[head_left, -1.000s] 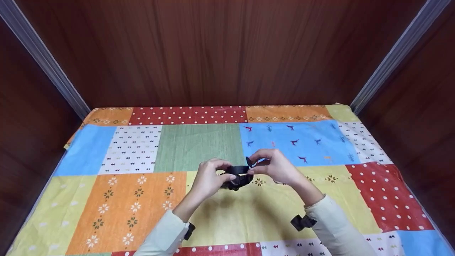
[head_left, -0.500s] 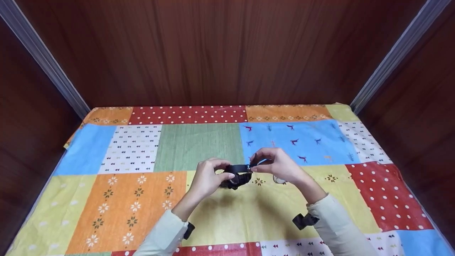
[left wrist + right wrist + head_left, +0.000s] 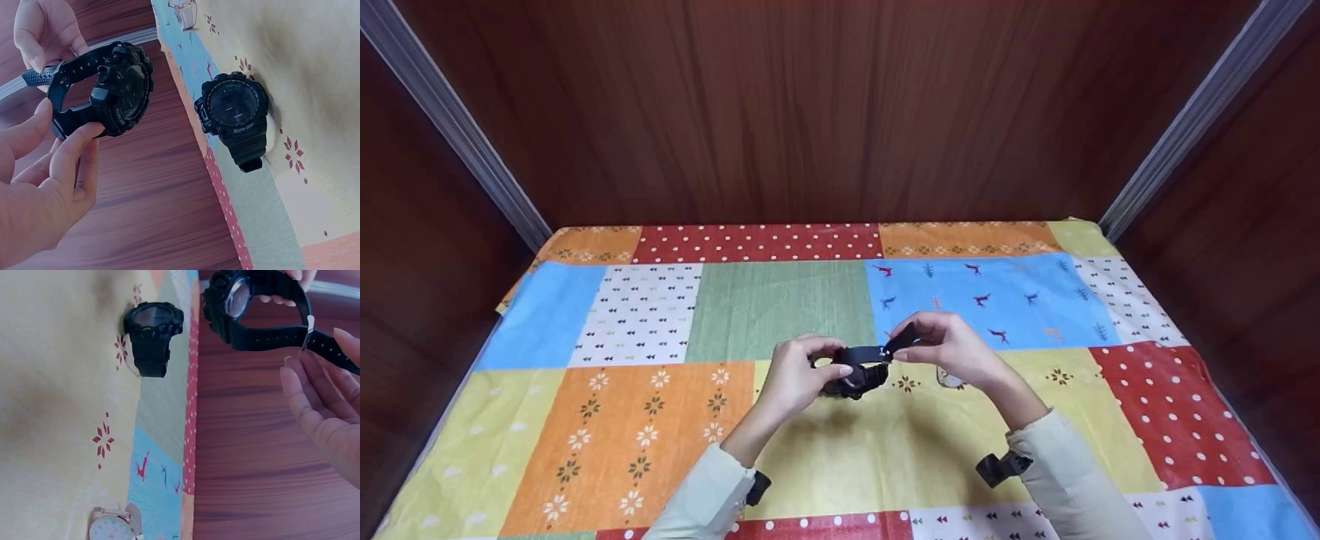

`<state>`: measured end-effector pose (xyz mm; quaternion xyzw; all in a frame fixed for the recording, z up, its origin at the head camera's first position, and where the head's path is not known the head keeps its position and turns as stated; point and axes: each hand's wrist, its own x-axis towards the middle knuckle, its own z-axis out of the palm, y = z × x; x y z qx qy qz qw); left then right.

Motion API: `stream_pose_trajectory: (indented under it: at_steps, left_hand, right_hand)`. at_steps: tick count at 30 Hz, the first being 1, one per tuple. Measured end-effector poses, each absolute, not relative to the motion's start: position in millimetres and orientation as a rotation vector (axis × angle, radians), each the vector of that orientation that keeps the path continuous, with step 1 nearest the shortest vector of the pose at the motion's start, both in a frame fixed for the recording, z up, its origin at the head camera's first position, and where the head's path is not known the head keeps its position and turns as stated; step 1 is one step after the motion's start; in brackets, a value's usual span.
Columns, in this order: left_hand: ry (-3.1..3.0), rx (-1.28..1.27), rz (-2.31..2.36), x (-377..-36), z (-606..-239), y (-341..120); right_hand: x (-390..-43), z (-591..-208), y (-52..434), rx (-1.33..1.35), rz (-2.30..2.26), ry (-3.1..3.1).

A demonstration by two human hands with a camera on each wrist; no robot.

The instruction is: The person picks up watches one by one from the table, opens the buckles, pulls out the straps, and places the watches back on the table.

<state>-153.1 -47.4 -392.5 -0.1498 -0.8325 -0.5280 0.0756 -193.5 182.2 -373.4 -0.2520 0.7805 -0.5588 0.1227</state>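
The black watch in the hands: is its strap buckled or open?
Open. The strap end of the black watch is free past the buckle pin; the right hand holds it.

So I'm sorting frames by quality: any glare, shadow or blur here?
Head view: even light, sharp, soft shadow under the hands. Left wrist view: dark shadow on the cloth beside the lying watch. Right wrist view: glare whitens the held watch face.

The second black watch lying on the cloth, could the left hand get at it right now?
Probably not at once: the left hand grips the held black watch. The watch on the cloth lies bare just under the hands, nothing covering it.
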Motion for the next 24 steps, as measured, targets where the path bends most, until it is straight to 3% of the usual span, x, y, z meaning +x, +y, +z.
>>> stream_pose_trajectory:
  at_steps: [24]
  left_hand:
    - [-2.538, -0.422, -1.610, -153.2, -394.3, -46.0]
  right_hand:
    - [-192.5, -379.8, 183.8, -0.696, -1.706, 2.261]
